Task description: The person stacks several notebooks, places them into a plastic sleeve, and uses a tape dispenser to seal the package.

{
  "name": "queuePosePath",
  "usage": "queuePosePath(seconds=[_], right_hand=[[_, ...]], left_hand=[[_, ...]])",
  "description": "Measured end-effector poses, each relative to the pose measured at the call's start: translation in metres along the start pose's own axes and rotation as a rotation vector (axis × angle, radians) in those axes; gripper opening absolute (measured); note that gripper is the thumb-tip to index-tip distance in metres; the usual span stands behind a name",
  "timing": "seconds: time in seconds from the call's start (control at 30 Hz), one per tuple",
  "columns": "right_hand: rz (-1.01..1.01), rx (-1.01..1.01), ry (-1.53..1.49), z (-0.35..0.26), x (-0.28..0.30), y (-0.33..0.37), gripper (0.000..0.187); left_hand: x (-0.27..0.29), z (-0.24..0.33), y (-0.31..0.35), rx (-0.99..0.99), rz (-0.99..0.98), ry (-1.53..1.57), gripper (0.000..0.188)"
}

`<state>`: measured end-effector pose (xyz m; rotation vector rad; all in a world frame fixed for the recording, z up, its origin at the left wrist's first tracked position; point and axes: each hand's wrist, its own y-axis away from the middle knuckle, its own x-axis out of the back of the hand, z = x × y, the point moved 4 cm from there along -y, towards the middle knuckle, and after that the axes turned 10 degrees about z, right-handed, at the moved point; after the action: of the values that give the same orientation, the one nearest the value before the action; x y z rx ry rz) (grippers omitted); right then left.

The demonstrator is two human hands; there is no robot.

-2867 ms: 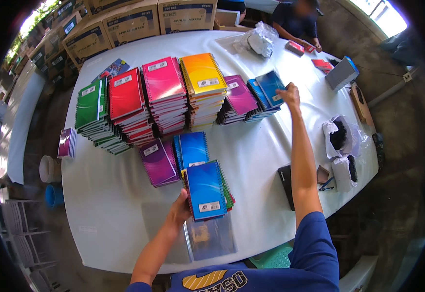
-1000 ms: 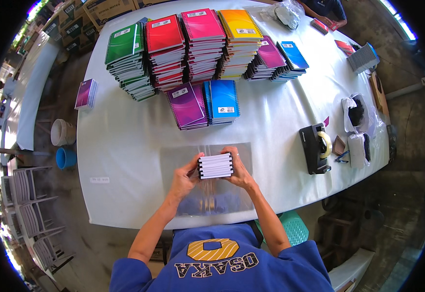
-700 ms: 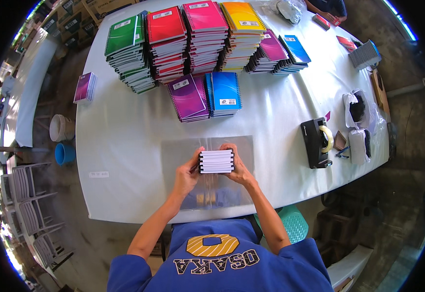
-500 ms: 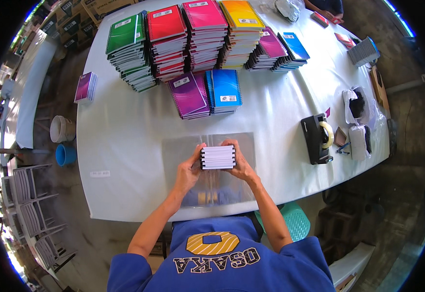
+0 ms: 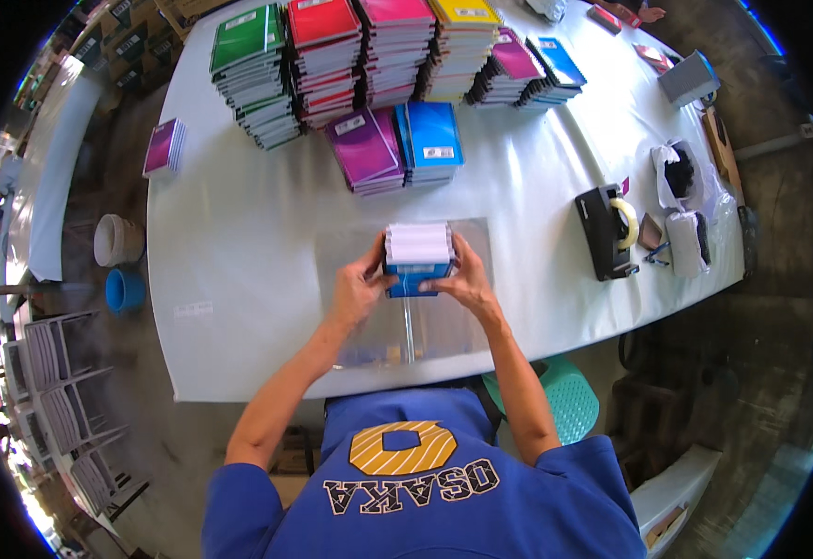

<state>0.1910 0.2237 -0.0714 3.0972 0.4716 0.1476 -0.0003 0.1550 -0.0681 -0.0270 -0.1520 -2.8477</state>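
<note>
Between my two hands is a small stack of spiral notebooks [image 5: 418,244], its white page edges facing up and a blue cover showing on the side toward me. My left hand [image 5: 362,284] grips the stack's left side, thumb on the blue cover. From the right, my right hand [image 5: 467,278] clasps the other side the same way. Beneath them a clear plastic sheet or bag [image 5: 360,326] lies flat on the white table [image 5: 248,307]. Just beyond stand a purple notebook pile [image 5: 364,149] and a blue notebook pile [image 5: 432,140].
Tall green [image 5: 248,42], red, pink and yellow notebook stacks line the back. A black tape dispenser [image 5: 602,233] stands at right, near plastic-wrapped bundles [image 5: 686,242]. Purple notebooks [image 5: 162,149] sit at the left edge. Another person's hand [image 5: 649,15] shows at the far right.
The notebook stack has tilted, so its blue cover now shows toward me below the page edges. Both thumbs have come onto that cover. The whole view has shifted slightly.
</note>
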Motion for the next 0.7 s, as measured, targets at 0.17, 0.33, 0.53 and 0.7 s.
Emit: queuePosePath(seconds=[0.17, 0.33, 0.53, 0.7], right_hand=[[-0.012, -0.459, 0.05, -0.011, -0.019, 0.023, 0.072], [0.051, -0.513, 0.303, 0.013, -0.035, 0.028, 0.068], [0.121, -0.244, 0.717, 0.016, -0.023, 0.043, 0.061], [0.184, -0.16, 0.438, 0.031, -0.015, 0.051, 0.057]], left_hand=[[0.018, 0.013, 0.002, 0.354, -0.115, 0.011, 0.04], [0.02, -0.047, 0.012, 0.413, -0.016, -0.162, 0.025], [0.007, -0.054, 0.025, 0.503, 0.071, -0.086, 0.023], [0.004, -0.055, 0.026, 0.576, -0.044, -0.112, 0.031]])
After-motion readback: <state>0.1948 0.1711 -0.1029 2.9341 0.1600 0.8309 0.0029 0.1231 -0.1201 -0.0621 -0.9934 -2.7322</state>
